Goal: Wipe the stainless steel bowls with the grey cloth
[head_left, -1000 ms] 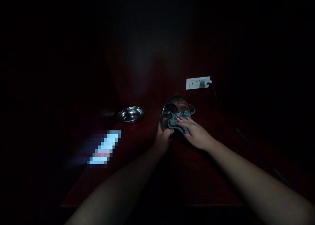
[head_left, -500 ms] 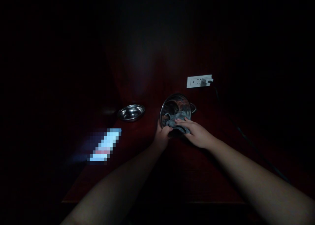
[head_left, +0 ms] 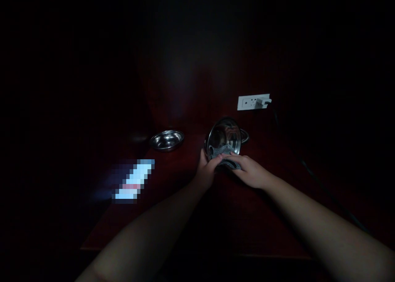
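Note:
A shiny steel pot (head_left: 224, 134) is tipped on its side on the dark red table (head_left: 173, 216), its mouth facing me. My left hand (head_left: 205, 171) grips the pot's near left rim, fingers curled round it. My right hand (head_left: 247, 170) presses a grey cloth (head_left: 224, 156) against the lower rim and inside of the pot, fingers closed on the cloth. The room is very dark, so little else shows.
A shallow steel bowl (head_left: 167, 139) sits to the left of the pot. A lit, blurred-out rectangle (head_left: 134, 185) lies nearer on the left. A white wall socket (head_left: 253, 102) with a plug and a dark cable (head_left: 308, 171) is at the back right.
My right hand has drawn the cloth down from inside the pot to its lower rim. The pot has tilted and shifted slightly to the right. The view moved a little.

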`<state>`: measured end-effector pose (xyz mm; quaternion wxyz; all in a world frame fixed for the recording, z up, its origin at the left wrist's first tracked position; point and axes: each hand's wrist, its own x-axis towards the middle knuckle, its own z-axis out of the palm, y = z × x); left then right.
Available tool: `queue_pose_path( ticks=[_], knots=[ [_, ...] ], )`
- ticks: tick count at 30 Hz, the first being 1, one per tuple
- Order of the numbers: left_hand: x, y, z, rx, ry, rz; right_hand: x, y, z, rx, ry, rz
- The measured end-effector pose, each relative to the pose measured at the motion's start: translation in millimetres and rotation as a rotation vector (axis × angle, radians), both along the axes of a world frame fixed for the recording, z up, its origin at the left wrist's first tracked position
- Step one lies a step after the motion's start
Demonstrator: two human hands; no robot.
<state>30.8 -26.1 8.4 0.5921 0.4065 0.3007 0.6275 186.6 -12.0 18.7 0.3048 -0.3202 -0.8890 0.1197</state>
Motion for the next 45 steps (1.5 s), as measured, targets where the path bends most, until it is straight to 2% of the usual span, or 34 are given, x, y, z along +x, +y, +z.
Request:
queue_pose_path(
  ticks=[8, 23, 31, 36, 41, 45],
  knots=[
    [-2, -1, -0.9, 0.062, 0.044, -0.038, -1, -2, 4.0, -0.049, 0.041, 0.013],
    [0, 4, -6.2, 0.084, 0.083, 0.000, 1, -3, 7.9, -0.078, 0.038, 0.035],
    [1, 6, -7.1, 0.056, 0.070, 0.028, 1, -2, 5.2, -0.051, 0.040, 0.025],
    [2, 5, -5.4, 0.038, 0.033, 0.030, 2, 2, -2.6, 0.039, 0.006, -0.043],
    [4, 2, -7.1, 0.101, 0.049, -0.047, 3, 2, -4.1, 0.078, 0.053, -0.118],
    [4, -3, -4.1, 0.050, 0.047, -0.114, 2, 2, -3.0, 0.076, 0.099, -0.129]
  ],
)
